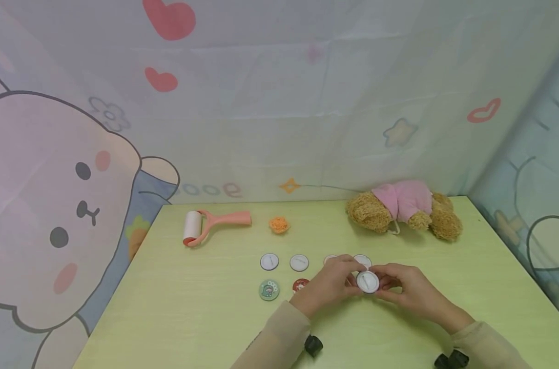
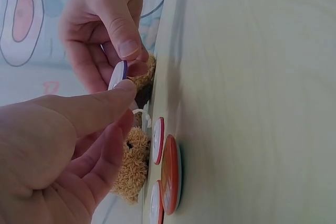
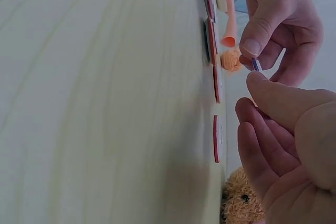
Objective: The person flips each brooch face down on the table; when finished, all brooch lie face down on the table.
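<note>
A round pin badge [image 1: 368, 282], its white back with the pin turned up, is held above the table between both hands. My left hand [image 1: 330, 284] pinches its left edge with thumb and finger. On its right edge, the thumb and fingers of my right hand [image 1: 410, 292] pinch it too. In the left wrist view the badge [image 2: 118, 74] appears nearly edge-on. Behind the hands, a back row of badges lies white side up, including one badge [image 1: 269, 262] at the left end and another [image 1: 363, 260] just past the fingertips.
A green badge [image 1: 269, 290] and a red badge [image 1: 300, 285] lie picture side up in front; my left hand partly covers the red one. Farther back are a pink-handled roller [image 1: 224, 219], an orange fuzzy ball [image 1: 279, 224] and a plush bear [image 1: 404, 207] lying down.
</note>
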### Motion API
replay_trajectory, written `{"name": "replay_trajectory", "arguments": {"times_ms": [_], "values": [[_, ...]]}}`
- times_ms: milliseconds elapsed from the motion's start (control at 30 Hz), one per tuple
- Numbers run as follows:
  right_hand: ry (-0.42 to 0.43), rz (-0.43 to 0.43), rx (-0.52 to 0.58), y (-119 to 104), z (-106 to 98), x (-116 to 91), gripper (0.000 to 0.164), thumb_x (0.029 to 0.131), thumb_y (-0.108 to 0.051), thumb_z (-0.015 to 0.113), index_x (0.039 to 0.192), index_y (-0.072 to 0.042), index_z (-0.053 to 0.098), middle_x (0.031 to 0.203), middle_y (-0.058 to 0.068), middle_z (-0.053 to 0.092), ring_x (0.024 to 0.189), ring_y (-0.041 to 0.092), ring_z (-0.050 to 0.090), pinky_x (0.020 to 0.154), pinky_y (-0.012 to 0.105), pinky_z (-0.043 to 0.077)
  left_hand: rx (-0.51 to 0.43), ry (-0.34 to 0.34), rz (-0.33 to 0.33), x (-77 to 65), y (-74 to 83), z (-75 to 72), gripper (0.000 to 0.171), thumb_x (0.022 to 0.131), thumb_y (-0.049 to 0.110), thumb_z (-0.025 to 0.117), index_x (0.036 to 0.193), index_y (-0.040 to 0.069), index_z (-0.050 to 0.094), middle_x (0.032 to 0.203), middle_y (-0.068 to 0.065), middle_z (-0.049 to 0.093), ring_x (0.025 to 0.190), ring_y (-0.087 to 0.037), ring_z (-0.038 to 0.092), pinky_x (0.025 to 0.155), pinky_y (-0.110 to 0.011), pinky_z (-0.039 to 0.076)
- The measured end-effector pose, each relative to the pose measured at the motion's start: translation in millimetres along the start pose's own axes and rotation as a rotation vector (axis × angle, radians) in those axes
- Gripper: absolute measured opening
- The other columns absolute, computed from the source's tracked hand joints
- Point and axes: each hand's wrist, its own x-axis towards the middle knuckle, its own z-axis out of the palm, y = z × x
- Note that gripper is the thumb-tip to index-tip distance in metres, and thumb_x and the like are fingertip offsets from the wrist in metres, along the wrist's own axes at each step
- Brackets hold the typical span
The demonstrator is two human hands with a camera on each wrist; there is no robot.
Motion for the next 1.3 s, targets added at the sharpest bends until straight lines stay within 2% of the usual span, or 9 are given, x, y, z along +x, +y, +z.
{"name": "replay_trajectory", "arguments": {"times_ms": [167,300,400,567,833,1133,1300], "values": [[-0.043,0.008,-0.004,-1,-2,1,0.045,0.088,-0.007,0.085,0.128,0.002,0.068,0.107,0.005,0.075,0.088,0.005,0.070,0.074,0.029,0.063,0.035,-0.016,0.035,1.2,-2.1,1.2,0.038,0.087,0.006,0.086,0.123,0.005,0.074,0.110,-0.005,0.070,0.080,0.003,0.066,0.072,-0.003,0.048],[-0.076,0.018,-0.012,-1,-3,1,0.044,0.090,-0.012,0.084,0.130,0.000,0.068,0.106,0.001,0.075,0.089,0.006,0.070,0.073,0.028,0.062,0.143,-0.023,0.037,1.8,-0.1,1.1,0.037,0.087,0.014,0.088,0.122,0.010,0.076,0.112,0.000,0.074,0.084,-0.001,0.063,0.076,-0.006,0.046],[-0.090,0.021,-0.020,0,-4,0,0.043,0.091,-0.012,0.083,0.130,-0.001,0.068,0.104,-0.002,0.073,0.090,0.005,0.068,0.073,0.029,0.062,0.241,-0.030,0.026,2.6,2.3,1.4,0.040,0.086,0.019,0.089,0.123,0.012,0.076,0.117,0.003,0.076,0.094,-0.003,0.064,0.084,-0.009,0.047],[-0.114,0.018,-0.027,2,-4,0,0.041,0.092,-0.013,0.082,0.130,-0.002,0.068,0.104,-0.005,0.071,0.091,0.005,0.067,0.075,0.031,0.062,0.318,-0.069,-0.002,4.8,3.9,4.4,0.042,0.087,0.024,0.089,0.125,0.015,0.075,0.122,0.007,0.075,0.110,-0.004,0.066,0.094,-0.013,0.049],[-0.164,0.031,-0.065,6,-6,-1,0.041,0.095,-0.021,0.081,0.130,-0.005,0.069,0.107,-0.006,0.070,0.094,0.005,0.067,0.078,0.030,0.061,0.345,-0.101,-0.066,6.3,8.4,8.7,0.037,0.085,0.023,0.090,0.120,0.020,0.076,0.112,0.012,0.075,0.098,-0.001,0.065,0.082,-0.013,0.051],[-0.172,0.019,-0.137,9,-6,0,0.036,0.091,-0.022,0.084,0.123,-0.010,0.072,0.101,-0.009,0.067,0.088,0.004,0.061,0.074,0.027,0.056,0.460,-0.133,-0.082,9.7,14.5,14.0,0.029,0.089,0.029,0.087,0.114,0.024,0.075,0.104,0.014,0.074,0.089,-0.001,0.065,0.072,-0.015,0.050],[-0.172,0.027,-0.156,11,-5,0,0.035,0.090,-0.021,0.085,0.122,-0.012,0.073,0.100,-0.011,0.065,0.086,0.004,0.058,0.072,0.026,0.053,0.503,-0.122,-0.072,10.3,13.8,17.7,0.029,0.088,0.030,0.087,0.114,0.025,0.075,0.100,0.014,0.074,0.085,-0.002,0.065,0.068,-0.015,0.050]]}}
